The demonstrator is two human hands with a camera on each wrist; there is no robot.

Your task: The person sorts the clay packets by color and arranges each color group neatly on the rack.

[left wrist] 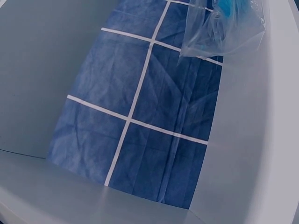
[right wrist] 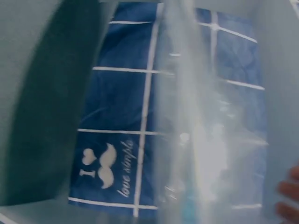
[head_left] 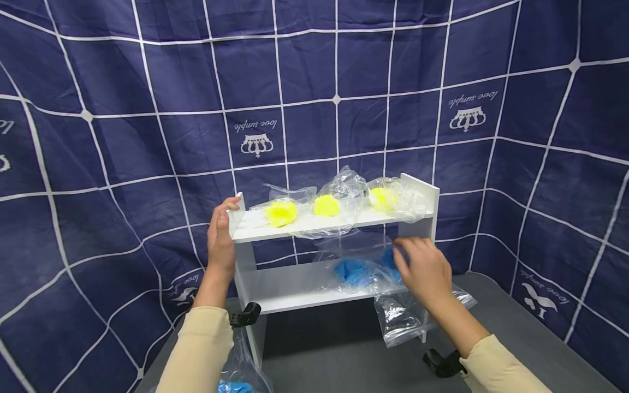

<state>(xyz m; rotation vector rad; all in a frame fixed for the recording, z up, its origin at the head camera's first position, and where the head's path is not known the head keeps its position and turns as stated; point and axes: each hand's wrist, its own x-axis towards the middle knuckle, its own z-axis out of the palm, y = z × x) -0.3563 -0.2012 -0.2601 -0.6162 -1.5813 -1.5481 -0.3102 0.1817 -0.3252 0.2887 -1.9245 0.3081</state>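
My left hand (head_left: 222,237) grips the left side panel of a white two-tier shelf (head_left: 295,292) near its top. My right hand (head_left: 426,268), fingers loosely bent with a gap to the thumb, is at the right end of the lower tier. Just by its fingertips is a clear bag with blue contents (head_left: 390,259). Another clear bag with a blue lump (head_left: 355,272) lies to its left. In the right wrist view, blurred clear plastic (right wrist: 210,154) stands beside the fingers (right wrist: 289,191). The left wrist view shows a bag with blue contents (left wrist: 226,28), but no hand.
Along the upper tier lie three clear bags with yellow lumps: left (head_left: 281,213), middle (head_left: 326,205) and right (head_left: 383,198). Clear plastic (head_left: 398,322) hangs over the lower tier's front edge. Another blue-filled bag (head_left: 236,386) lies at the shelf's left foot. Dark blue cloth (head_left: 304,71) hangs behind.
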